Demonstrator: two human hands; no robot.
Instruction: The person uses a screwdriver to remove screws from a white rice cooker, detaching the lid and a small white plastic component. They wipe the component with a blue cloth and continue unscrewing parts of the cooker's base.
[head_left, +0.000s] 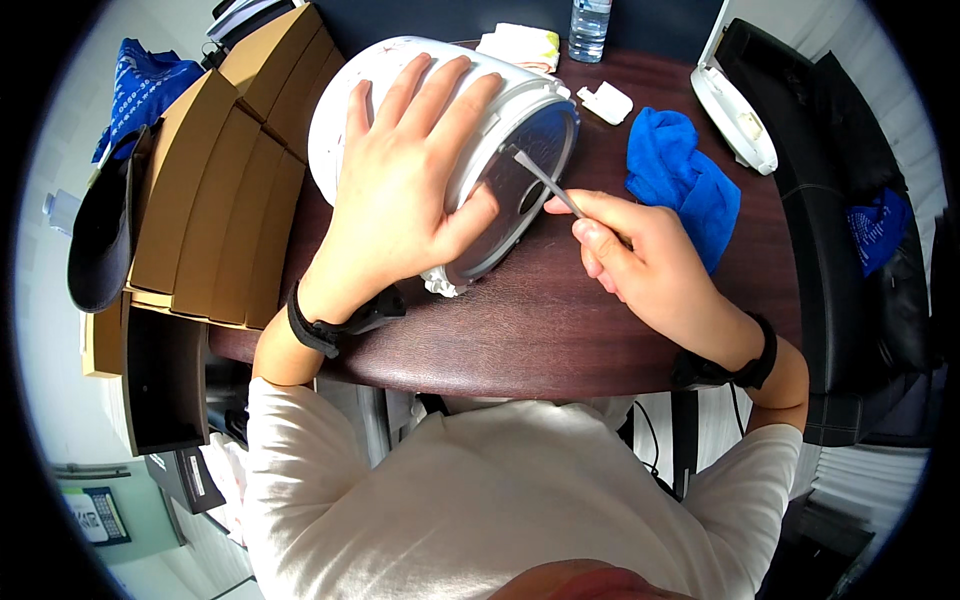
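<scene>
A white, rounded appliance (332, 130) lies on its side on the table, its round, dark, shiny end facing right. My left hand (400, 190) lies across the top of its white shell, fingers spread and the thumb over the rim of that end. Gripped in my right hand (635, 245) is a slim grey tool (548, 180) with a flattened, paler tip; its exact kind is unclear. That tip is at the shiny end, near the upper rim; whether it touches is hard to tell. A dark round opening (530, 197) shows beside the tool.
Right of the appliance lie a blue cloth (680, 185) and a small white plastic piece (607, 102). Behind are a folded white-and-yellow cloth (520, 46) and a water bottle (590, 30). Cardboard boxes (205, 200) line the left; a white lid-like part (735, 120) sits far right, by a black sofa (835, 230).
</scene>
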